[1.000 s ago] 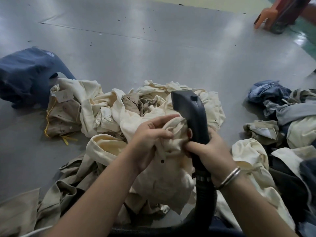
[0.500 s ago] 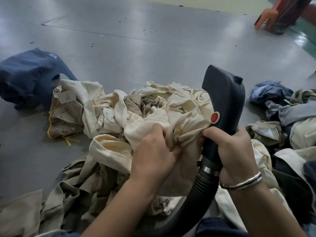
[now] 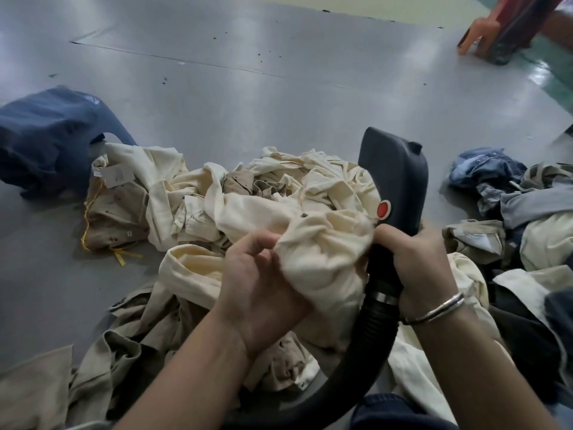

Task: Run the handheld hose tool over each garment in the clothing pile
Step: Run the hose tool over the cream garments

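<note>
A heap of cream and khaki garments (image 3: 192,209) lies on the grey floor in front of me. My right hand (image 3: 415,262) grips the handle of a dark hose tool (image 3: 393,175) with a red button; its head stands upright above the heap and its ribbed black hose (image 3: 369,346) curves down toward me. My left hand (image 3: 260,283) holds a fold of a cream garment (image 3: 322,249), with the cloth bunched up against the tool's left side. The tool's working face is turned away from the camera.
A dark blue garment (image 3: 46,138) lies at the left on the floor. At the right sits a second heap of blue, grey and cream clothes (image 3: 511,212). An orange plastic stool leg (image 3: 471,35) and a person's foot show at the top right.
The tool rose and tilted to the right, turning its red button into view. My left hand shifted its hold on the cream garment and bunched the cloth against the tool.
</note>
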A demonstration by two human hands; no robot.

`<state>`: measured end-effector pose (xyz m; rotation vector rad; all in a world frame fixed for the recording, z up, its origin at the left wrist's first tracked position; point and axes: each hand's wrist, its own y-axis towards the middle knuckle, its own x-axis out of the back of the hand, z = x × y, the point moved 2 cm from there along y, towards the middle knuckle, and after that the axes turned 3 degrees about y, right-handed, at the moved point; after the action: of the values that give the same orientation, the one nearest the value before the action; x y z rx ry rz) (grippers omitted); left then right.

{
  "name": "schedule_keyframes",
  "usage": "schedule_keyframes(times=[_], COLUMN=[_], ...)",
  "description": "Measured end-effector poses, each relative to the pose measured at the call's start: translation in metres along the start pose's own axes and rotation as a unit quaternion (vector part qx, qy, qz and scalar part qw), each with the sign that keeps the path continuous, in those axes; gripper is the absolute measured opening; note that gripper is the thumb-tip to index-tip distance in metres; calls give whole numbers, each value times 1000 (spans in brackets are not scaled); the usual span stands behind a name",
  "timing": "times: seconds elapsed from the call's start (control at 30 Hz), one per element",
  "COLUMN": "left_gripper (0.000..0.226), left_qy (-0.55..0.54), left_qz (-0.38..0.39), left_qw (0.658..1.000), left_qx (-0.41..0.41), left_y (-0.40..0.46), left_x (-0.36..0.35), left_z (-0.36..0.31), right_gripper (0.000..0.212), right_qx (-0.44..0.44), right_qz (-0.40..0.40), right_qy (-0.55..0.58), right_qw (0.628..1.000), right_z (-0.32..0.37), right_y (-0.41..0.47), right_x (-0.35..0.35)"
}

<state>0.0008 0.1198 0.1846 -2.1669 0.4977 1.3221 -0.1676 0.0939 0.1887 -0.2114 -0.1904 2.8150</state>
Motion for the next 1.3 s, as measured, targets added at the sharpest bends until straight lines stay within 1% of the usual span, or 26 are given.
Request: schedule_keyframes(times=[0.07, 0.13, 0.27, 0.33, 0.4, 0.43, 0.5, 0.6, 0.67, 0.77, 0.8, 0.83, 0.87, 0.9, 0.93, 0.97, 1.0, 1.03, 1.07, 1.1, 1.13, 1.17, 1.2, 1.23, 1.27, 1.3], left_gripper=[65, 66, 64, 61, 56, 57, 55, 51, 50, 40, 35, 29, 24, 23, 22, 15, 8, 13, 17, 19, 21, 23, 24, 29, 31, 29], left_qy=[34, 62, 39, 75, 121, 129, 152, 220, 231, 207, 226, 266, 330, 424, 524, 612, 667, 687, 676, 642, 619, 623, 641, 635, 596, 516], left_qz=[23, 5, 8, -3, -50, -70, -84, -59, -57, -25, -28, -60, -123, -196, -266, -303, -315, -297, -267, -239, -227, -209, -197, -189, -186, -186], left_qw=[999, 998, 999, 996, 986, 981, 973, 963, 963, 975, 972, 961, 935, 882, 802, 709, 631, 591, 606, 660, 707, 726, 725, 738, 772, 829], left_qx=[0, -14, -7, -38, -102, -125, -152, -147, -124, -71, -54, -45, -46, -65, -106, -176, -241, -298, -322, -308, -257, -203, -156, -128, -115, -107], left_y=[-2, -1, -1, 1, 4, 5, 7, 9, 12, 9, 7, 6, 7, 8, 9, 9, 7, 6, 6, 7, 9, 11, 12, 10, 9, 9], left_x=[-2, 0, 2, 4, 7, 8, 10, 8, 10, 13, 12, 16, 19, 27, 30, 29, 24, 21, 19, 17, 19, 20, 20, 19, 19, 18], left_z=[-1, -3, -1, -1, -4, -4, -3, 4, 8, 6, 2, -2, -5, -9, -13, -15, -16, -14, -13, -12, -12, -11, -10, -8, -5, -4], right_gripper=[13, 11, 16, 19, 19, 22, 42, 66, 54, 25, 20, 19, 20, 19, 19, 20, 22, 22, 21, 19, 16, 14, 14, 16, 21, 32], right_qx=[-2, -11, -29, -32, -36, -42, -64, -111, -125, -124, -118, -112, -105, -97, -86, -73, -62, -56, -54, -54, -54, -53, -52, -53, -56, -61], right_qz=[-4, 0, 20, 33, 28, 22, 32, 100, 130, 119, 114, 111, 111, 113, 120, 130, 141, 151, 160, 171, 183, 196, 209, 220, 225, 223], right_qy=[-6, -1, -47, -38, -2, 15, 43, 43, 20, 8, 22, 40, 58, 71, 75, 69, 55, 41, 33, 33, 40, 53, 67, 81, 89, 90], right_qw=[1000, 1000, 998, 998, 999, 999, 997, 988, 983, 985, 986, 987, 987, 986, 986, 986, 987, 986, 985, 983, 981, 978, 974, 971, 969, 969], right_z=[0, -1, -6, -8, -9, -8, -5, -6, -11, -12, -10, -6, -3, -1, 1, 2, 1, 0, -1, -2, -3, -3, -2, -1, 1, 2], right_y=[1, 2, 1, -2, -5, -6, -9, -15, -18, -17, -15, -13, -12, -11, -12, -13, -14, -15, -16, -17, -18, -18, -19, -18, -17, -15], right_x=[2, 5, 1, -2, -1, 1, 4, -2, -7, -7, -4, -1, 3, 5, 7, 7, 7, 5, 3, 1, 0, -1, -1, -1, 0, 2])
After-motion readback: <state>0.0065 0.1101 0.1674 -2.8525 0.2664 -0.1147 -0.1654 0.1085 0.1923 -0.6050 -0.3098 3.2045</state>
